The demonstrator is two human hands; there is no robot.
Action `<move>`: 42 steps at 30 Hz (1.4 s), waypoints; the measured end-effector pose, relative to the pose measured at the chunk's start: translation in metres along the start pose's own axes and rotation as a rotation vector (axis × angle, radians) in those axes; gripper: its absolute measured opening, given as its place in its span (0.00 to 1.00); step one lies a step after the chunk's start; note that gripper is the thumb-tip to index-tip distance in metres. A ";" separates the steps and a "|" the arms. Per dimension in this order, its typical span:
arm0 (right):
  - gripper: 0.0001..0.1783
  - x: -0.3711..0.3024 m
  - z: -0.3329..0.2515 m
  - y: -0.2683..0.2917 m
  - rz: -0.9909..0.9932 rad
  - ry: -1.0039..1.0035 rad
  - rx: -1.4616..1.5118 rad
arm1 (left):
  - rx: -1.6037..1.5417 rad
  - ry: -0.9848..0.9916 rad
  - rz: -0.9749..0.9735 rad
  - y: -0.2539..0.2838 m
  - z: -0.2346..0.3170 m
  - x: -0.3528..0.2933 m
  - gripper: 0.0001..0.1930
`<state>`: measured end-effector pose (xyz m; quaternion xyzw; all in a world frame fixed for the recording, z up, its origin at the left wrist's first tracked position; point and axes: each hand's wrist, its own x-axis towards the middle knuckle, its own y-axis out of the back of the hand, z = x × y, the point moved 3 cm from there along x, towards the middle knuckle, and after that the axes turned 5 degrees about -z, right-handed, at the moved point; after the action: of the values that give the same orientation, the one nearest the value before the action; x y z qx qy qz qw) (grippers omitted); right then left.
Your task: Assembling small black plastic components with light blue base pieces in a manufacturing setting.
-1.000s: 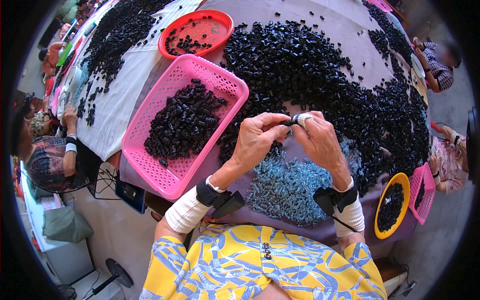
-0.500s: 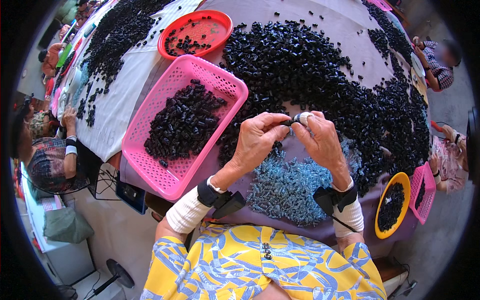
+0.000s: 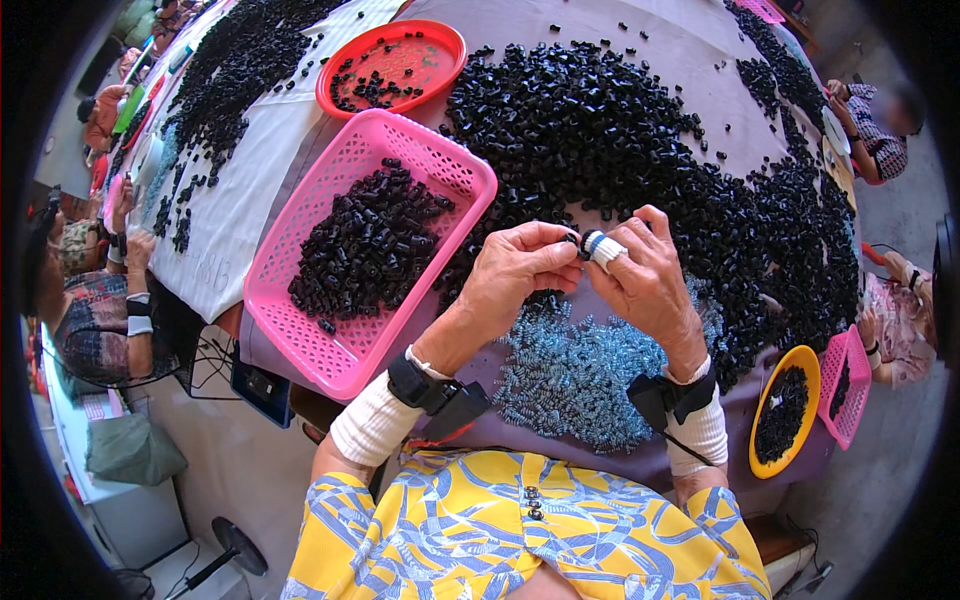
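Observation:
My left hand pinches a small black plastic part between thumb and fingertips, in front of my chest. Meeting it from the other side is my right hand, its thumb and sleeved finger closed against the same part. A white finger sleeve with a blue stripe covers that finger. The part is mostly hidden by the fingertips. Just below both hands lies a pile of small pale-blue metal springs. Beyond them spreads a large heap of black plastic parts.
A pink basket holding black parts stands left of my hands, with a red tray behind it. At right are a yellow bowl and a smaller pink basket. Other people sit along the table at both sides.
My right hand has turned, its knuckles lifting and the sleeved finger now pressing toward the left fingertips. My left hand has barely moved. At far left, a co-worker's hands have shifted.

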<state>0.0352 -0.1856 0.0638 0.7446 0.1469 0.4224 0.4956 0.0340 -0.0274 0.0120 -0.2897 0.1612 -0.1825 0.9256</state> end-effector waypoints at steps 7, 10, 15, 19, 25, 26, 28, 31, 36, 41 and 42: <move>0.08 -0.001 -0.002 -0.002 -0.008 -0.041 0.071 | -0.047 -0.050 0.017 0.002 -0.005 0.004 0.10; 0.10 -0.005 0.001 -0.006 -0.028 -0.211 0.215 | -0.023 -0.103 0.031 -0.005 -0.004 0.003 0.10; 0.10 -0.008 0.003 -0.013 0.120 -0.231 0.311 | -0.023 -0.132 0.047 -0.009 -0.004 0.002 0.10; 0.09 -0.005 0.000 -0.012 0.071 -0.197 0.205 | -0.023 -0.100 0.055 -0.005 -0.004 0.001 0.10; 0.08 -0.007 0.001 -0.009 0.124 -0.257 0.355 | 0.007 -0.101 0.023 -0.007 -0.004 0.001 0.11; 0.09 -0.007 0.001 -0.007 0.106 -0.281 0.375 | 0.008 -0.103 0.024 -0.007 -0.003 0.000 0.11; 0.09 -0.004 0.001 -0.002 0.088 -0.303 0.396 | 0.074 -0.119 0.037 -0.006 -0.002 -0.003 0.12; 0.09 0.000 0.000 0.002 0.091 -0.262 0.269 | 0.172 -0.140 0.068 -0.005 0.000 -0.004 0.12; 0.08 0.006 -0.004 0.003 0.103 -0.122 0.083 | 0.295 -0.215 0.068 -0.006 -0.001 -0.002 0.12; 0.07 0.008 -0.008 0.005 0.051 -0.096 0.005 | 0.344 -0.227 0.106 -0.005 -0.002 -0.003 0.13; 0.07 0.008 -0.009 0.005 0.045 -0.096 -0.004 | 0.351 -0.236 0.105 -0.004 -0.003 -0.003 0.13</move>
<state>0.0325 -0.1770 0.0732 0.7660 0.1055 0.3975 0.4941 0.0295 -0.0306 0.0129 -0.1348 0.0324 -0.1240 0.9825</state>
